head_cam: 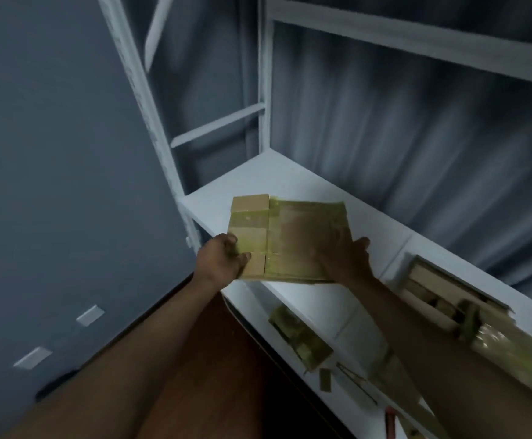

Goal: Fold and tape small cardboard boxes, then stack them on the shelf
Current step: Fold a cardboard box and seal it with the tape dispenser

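A small taped cardboard box [290,236], brown with yellowish tape bands, is held in both hands just above the left end of a white shelf board [258,179]. My left hand [223,258] grips its near left corner, thumb on top. My right hand [347,258] holds its right side, fingers curled along the edge. The picture is blurred by motion.
White metal shelf uprights [150,115] rise at the left and back. More taped cardboard boxes [448,296] lie further right on the shelf. Cardboard pieces [302,337] and scraps sit on the lower white surface. A grey wall with sockets [90,315] is at left.
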